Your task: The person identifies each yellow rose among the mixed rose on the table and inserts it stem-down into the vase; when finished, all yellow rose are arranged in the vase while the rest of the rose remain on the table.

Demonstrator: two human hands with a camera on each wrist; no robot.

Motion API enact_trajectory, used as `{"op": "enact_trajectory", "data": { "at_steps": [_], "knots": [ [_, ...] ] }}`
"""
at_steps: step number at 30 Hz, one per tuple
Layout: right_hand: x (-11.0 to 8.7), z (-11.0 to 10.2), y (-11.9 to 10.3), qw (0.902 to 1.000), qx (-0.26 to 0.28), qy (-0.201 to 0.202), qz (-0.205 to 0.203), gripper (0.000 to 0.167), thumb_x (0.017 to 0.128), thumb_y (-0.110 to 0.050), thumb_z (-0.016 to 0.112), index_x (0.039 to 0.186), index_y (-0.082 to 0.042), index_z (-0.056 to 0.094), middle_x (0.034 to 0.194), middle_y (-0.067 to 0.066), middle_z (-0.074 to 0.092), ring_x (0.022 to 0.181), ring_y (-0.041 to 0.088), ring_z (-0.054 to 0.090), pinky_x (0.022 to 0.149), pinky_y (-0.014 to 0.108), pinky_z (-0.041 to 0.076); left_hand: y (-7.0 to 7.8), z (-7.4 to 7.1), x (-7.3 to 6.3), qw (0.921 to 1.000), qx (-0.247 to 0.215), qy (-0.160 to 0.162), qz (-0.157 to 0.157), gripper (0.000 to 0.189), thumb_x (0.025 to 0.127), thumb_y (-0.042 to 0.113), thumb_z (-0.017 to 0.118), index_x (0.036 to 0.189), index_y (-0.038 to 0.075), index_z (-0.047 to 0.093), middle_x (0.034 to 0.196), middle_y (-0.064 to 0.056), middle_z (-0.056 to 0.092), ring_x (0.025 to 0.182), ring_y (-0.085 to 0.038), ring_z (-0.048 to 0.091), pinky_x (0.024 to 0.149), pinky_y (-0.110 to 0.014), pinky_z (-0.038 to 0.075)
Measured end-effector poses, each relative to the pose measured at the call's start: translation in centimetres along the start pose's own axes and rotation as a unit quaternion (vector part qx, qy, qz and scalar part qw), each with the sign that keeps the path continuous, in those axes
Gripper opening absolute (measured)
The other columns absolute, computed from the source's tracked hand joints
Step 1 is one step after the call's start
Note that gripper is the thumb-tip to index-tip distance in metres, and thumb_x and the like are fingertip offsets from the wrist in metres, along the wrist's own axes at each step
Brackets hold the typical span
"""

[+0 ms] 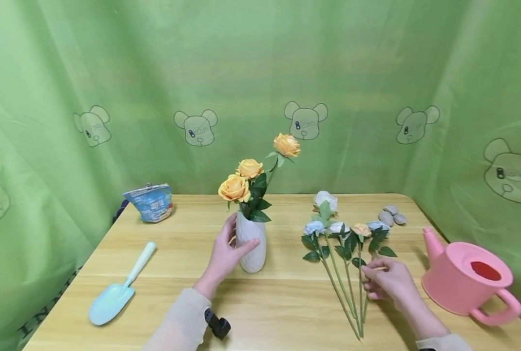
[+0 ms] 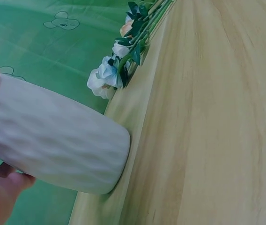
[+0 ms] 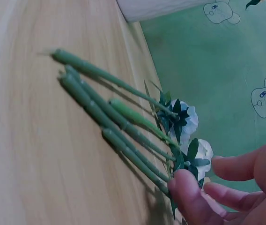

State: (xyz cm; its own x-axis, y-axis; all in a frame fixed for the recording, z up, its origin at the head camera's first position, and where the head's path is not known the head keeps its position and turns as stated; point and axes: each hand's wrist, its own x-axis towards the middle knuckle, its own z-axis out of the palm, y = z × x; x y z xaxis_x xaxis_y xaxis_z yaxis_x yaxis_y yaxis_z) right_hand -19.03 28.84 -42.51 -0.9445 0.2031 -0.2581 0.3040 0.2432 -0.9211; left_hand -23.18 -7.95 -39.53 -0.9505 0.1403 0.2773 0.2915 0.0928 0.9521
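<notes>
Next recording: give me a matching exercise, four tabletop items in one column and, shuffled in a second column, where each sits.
Things:
1. white vase
2. pink watering can
3. light blue trowel
4. grey stones

Places:
A. far right of the table, behind the loose flowers
B. near right edge of the table
C. middle of the table, held by the left hand
D. left side of the table, lying flat

Pairs: 1-C, 2-B, 3-D, 4-A

head overview, wrists close, shared stems (image 1: 345, 282)
</notes>
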Motion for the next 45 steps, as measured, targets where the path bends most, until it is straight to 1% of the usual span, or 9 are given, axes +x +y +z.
{"op": "enact_trajectory", "data": {
  "at_steps": [7, 14, 18, 25, 29, 34, 38, 42, 45],
  "knots": [
    [0.6, -0.1, 0.4, 0.9996, -0.021, -0.004, 0.017, 0.041, 0.083, -0.007, 0.067, 0.113, 0.012, 0.046, 0.075, 0.013, 0.061, 0.061, 0.021, 0.062, 0.057, 0.039, 0.056, -0.3, 0.0, 0.0, 1.0, -0.005, 0.005, 0.001, 0.08, 0.08, 0.017, 0.074, 0.145, 0.011, 0.027, 0.138, -0.015, 0.041, 0.122, -0.028, 0.044, 0.1, -0.043, 0.037],
    [1.1, 0.4, 0.1, 0.9988, -0.049, 0.005, 0.0, 0.043, 0.08, -0.001, 0.068, 0.11, 0.016, 0.044, 0.074, 0.014, 0.059, 0.06, 0.02, 0.06, 0.055, 0.036, 0.055, -0.5, 0.0, -0.1, 0.9999, -0.012, 0.006, 0.005, 0.081, 0.081, 0.016, 0.074, 0.146, 0.01, 0.026, 0.14, -0.014, 0.04, 0.123, -0.028, 0.043, 0.1, -0.044, 0.037],
    [1.4, 0.6, 0.0, 0.9975, -0.067, 0.02, 0.003, 0.043, 0.078, 0.001, 0.07, 0.109, 0.015, 0.044, 0.071, 0.013, 0.058, 0.057, 0.019, 0.058, 0.054, 0.035, 0.055, -0.5, 0.1, -0.1, 0.9999, -0.014, 0.006, 0.001, 0.082, 0.081, 0.016, 0.073, 0.146, 0.009, 0.025, 0.141, -0.015, 0.038, 0.125, -0.028, 0.041, 0.101, -0.044, 0.036],
    [1.8, 0.7, 0.1, 0.9929, -0.112, 0.035, -0.016, 0.036, 0.075, 0.006, 0.067, 0.102, 0.015, 0.045, 0.067, 0.014, 0.056, 0.053, 0.018, 0.058, 0.05, 0.034, 0.054, -0.5, 0.3, -0.1, 0.9999, -0.01, 0.005, -0.001, 0.082, 0.081, 0.017, 0.073, 0.147, 0.01, 0.024, 0.142, -0.015, 0.037, 0.125, -0.029, 0.04, 0.102, -0.044, 0.035],
    [2.0, 0.5, 0.2, 0.9965, -0.076, 0.028, -0.017, 0.038, 0.074, 0.009, 0.064, 0.105, 0.017, 0.044, 0.064, 0.013, 0.056, 0.051, 0.017, 0.057, 0.049, 0.033, 0.054, -0.5, 0.3, -0.1, 1.0, -0.007, 0.006, -0.001, 0.082, 0.081, 0.018, 0.073, 0.147, 0.01, 0.024, 0.142, -0.014, 0.037, 0.125, -0.029, 0.04, 0.102, -0.045, 0.035],
    [1.6, 0.1, 0.2, 0.9995, -0.017, 0.021, -0.016, 0.049, 0.075, 0.01, 0.062, 0.118, 0.019, 0.04, 0.066, 0.011, 0.056, 0.053, 0.017, 0.057, 0.049, 0.033, 0.054, -0.6, 0.4, -0.1, 1.0, -0.005, 0.004, -0.001, 0.083, 0.081, 0.019, 0.073, 0.147, 0.011, 0.024, 0.141, -0.014, 0.037, 0.125, -0.028, 0.041, 0.102, -0.044, 0.036],
    [1.3, -0.1, -0.3, 0.9996, -0.007, 0.012, -0.023, 0.054, 0.079, 0.006, 0.061, 0.126, 0.017, 0.037, 0.076, 0.012, 0.06, 0.061, 0.019, 0.059, 0.055, 0.033, 0.055, -0.6, 0.3, -0.2, 1.0, -0.006, 0.004, -0.002, 0.083, 0.081, 0.019, 0.073, 0.147, 0.011, 0.023, 0.142, -0.014, 0.037, 0.126, -0.028, 0.04, 0.102, -0.044, 0.035],
    [0.8, 0.0, -1.2, 0.9988, 0.009, 0.007, -0.047, 0.055, 0.083, 0.004, 0.06, 0.131, 0.015, 0.035, 0.087, 0.012, 0.061, 0.065, 0.021, 0.062, 0.061, 0.033, 0.056, -0.6, 0.3, -0.2, 1.0, -0.007, 0.004, -0.003, 0.083, 0.082, 0.019, 0.073, 0.147, 0.011, 0.022, 0.144, -0.014, 0.035, 0.127, -0.028, 0.038, 0.103, -0.044, 0.034],
    [0.4, 0.1, -2.2, 0.997, 0.025, 0.006, -0.073, 0.054, 0.086, 0.002, 0.06, 0.132, 0.013, 0.034, 0.093, 0.01, 0.06, 0.069, 0.02, 0.062, 0.065, 0.033, 0.056, -0.6, 0.3, -0.2, 1.0, -0.007, 0.004, -0.001, 0.083, 0.082, 0.018, 0.073, 0.147, 0.01, 0.022, 0.144, -0.014, 0.034, 0.127, -0.028, 0.038, 0.102, -0.045, 0.034]
  ]
}}
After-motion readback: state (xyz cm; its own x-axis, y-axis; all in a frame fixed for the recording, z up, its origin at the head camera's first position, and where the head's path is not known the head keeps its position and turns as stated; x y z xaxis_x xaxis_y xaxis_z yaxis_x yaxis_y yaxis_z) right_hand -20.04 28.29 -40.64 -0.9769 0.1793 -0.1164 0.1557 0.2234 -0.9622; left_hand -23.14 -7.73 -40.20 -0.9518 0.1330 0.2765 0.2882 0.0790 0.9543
